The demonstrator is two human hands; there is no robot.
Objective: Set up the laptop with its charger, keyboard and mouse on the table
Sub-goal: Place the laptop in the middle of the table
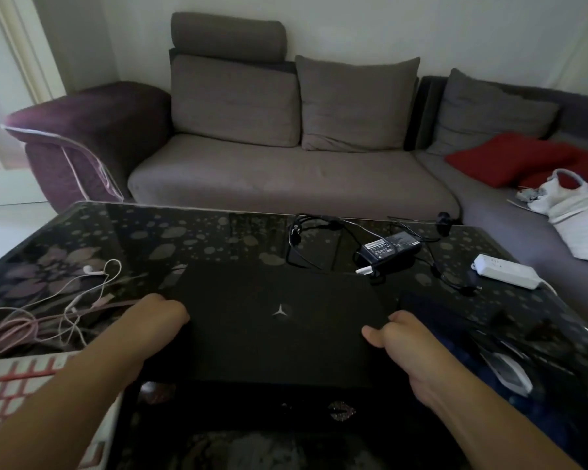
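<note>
A closed black laptop (279, 320) with a silver star logo lies flat in the middle of the dark glass table (133, 225). My left hand (160, 317) grips its left edge and my right hand (398, 337) grips its right edge. The black charger brick (389, 250) with its coiled cables lies behind the laptop. A white and red keyboard (17, 391) sits at the lower left, partly under my left forearm. A grey and white mouse (510, 371) rests on a dark mouse pad (455, 330) to the right.
White earphones and pink cables (65, 300) sprawl on the table's left part. A white power strip (506, 270) lies at the far right of the table. A grey sofa (286, 178) with cushions stands behind, holding red pillows (510, 157) and a white bag (557, 191).
</note>
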